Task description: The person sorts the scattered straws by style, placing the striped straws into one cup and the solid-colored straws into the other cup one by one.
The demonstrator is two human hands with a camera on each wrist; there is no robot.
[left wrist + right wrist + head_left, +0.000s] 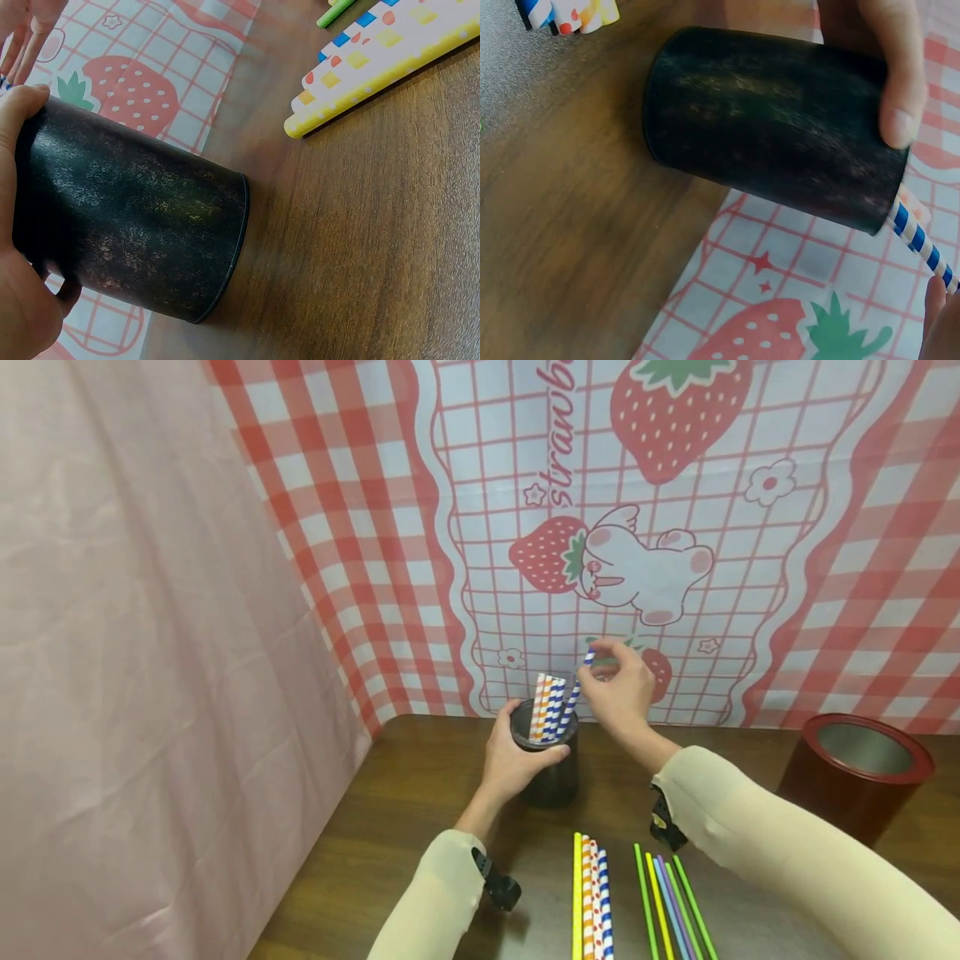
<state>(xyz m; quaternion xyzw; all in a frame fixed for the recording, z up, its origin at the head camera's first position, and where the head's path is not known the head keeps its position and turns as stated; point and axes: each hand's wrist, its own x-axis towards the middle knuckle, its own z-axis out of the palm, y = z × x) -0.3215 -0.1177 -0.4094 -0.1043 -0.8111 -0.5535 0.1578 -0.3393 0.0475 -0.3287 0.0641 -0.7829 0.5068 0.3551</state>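
Note:
A dark cylindrical cup stands on the brown wooden table, with several striped paper straws upright in it. My left hand grips the cup around its rim and side. My right hand pinches the top of a blue-and-white striped straw whose lower end sits inside the cup. The left thumb wraps the cup's wall in the right wrist view.
Patterned paper straws and thin plastic straws of several colours lie side by side at the table's near edge. A dark red round tin stands at the right. A strawberry-print cloth hangs behind, a pink curtain at the left.

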